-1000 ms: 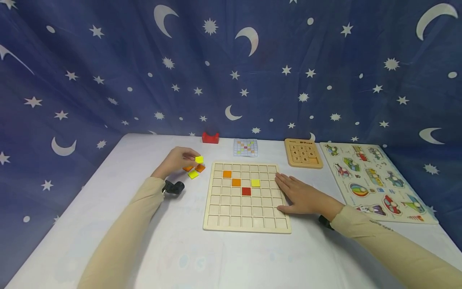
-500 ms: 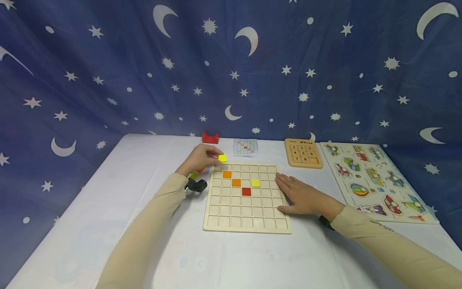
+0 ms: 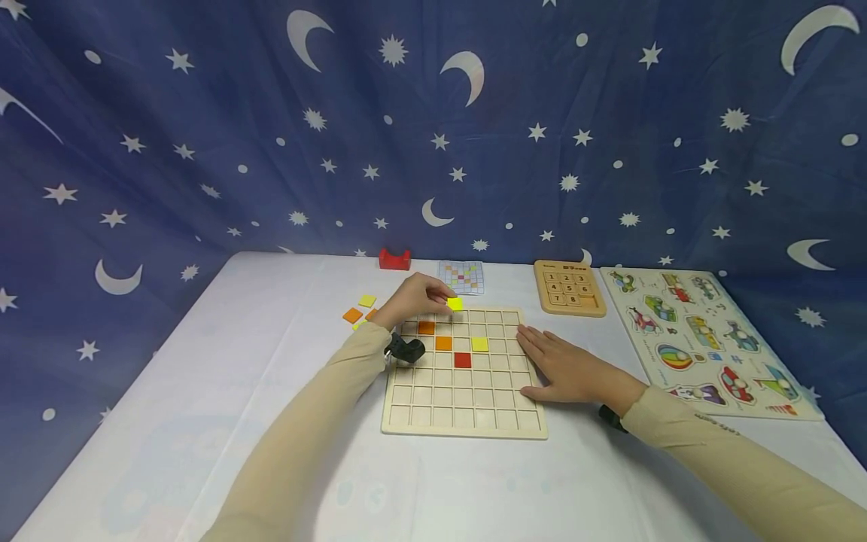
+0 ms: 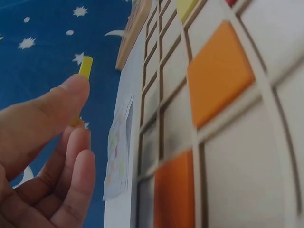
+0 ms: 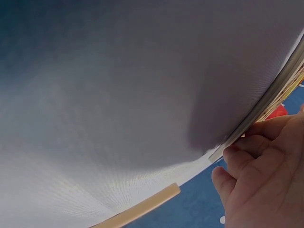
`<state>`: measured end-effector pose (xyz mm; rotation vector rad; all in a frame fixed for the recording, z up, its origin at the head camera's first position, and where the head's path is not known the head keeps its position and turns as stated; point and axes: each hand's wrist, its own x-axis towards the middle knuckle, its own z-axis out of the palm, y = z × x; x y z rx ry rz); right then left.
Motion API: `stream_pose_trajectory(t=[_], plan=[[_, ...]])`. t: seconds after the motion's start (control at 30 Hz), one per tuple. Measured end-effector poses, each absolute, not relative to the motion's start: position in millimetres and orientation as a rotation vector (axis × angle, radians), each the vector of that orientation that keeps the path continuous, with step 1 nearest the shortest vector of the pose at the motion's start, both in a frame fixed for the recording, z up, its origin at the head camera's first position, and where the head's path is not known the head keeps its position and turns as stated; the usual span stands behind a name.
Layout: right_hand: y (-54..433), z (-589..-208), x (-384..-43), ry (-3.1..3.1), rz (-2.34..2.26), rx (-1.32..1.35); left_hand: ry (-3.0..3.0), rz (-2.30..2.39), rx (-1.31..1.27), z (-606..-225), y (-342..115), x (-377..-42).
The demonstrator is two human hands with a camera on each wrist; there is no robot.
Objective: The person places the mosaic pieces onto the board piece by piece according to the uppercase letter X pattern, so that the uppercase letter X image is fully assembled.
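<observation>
My left hand (image 3: pixel 415 299) pinches a yellow square tile (image 3: pixel 454 304) between thumb and fingers, over the far left part of a cream grid board (image 3: pixel 463 418). In the left wrist view the yellow tile (image 4: pixel 85 68) shows edge-on past the thumb. Set in the board's cells are two orange tiles, one of them an orange tile (image 3: pixel 443 343) near a red tile (image 3: pixel 463 360), plus a yellow tile (image 3: pixel 479 344). My right hand (image 3: pixel 565 366) rests on the board's right edge with its fingers extended. In the right wrist view, the right hand (image 5: pixel 268 166) touches the board's side.
Loose orange and yellow tiles, such as an orange tile (image 3: pixel 352 315), lie left of the board. Behind it are a pattern card (image 3: pixel 467 287) and a red holder (image 3: pixel 395 260). A wooden number puzzle (image 3: pixel 570 307) and a picture puzzle board (image 3: pixel 653 391) lie to the right.
My left hand has carried the yellow tile rightward from the loose tiles to over the board's far side. The loose tiles show again on the left. My right hand has stayed put.
</observation>
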<state>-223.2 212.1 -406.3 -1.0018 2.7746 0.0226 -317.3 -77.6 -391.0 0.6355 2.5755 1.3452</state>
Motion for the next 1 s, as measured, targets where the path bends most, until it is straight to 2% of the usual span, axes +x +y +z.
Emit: stream_pose_trajectory(t=[0.5,1.0], plan=[[211.7,-405.1,-223.6,2.761,0.029,-0.977,2.492,1.270,0.665,-394.9,-32.0,-317.1],[211.0,-405.6,-224.5,2.759,0.038,-0.971,2.460,1.233,0.638,-403.5,-10.2,-314.2]])
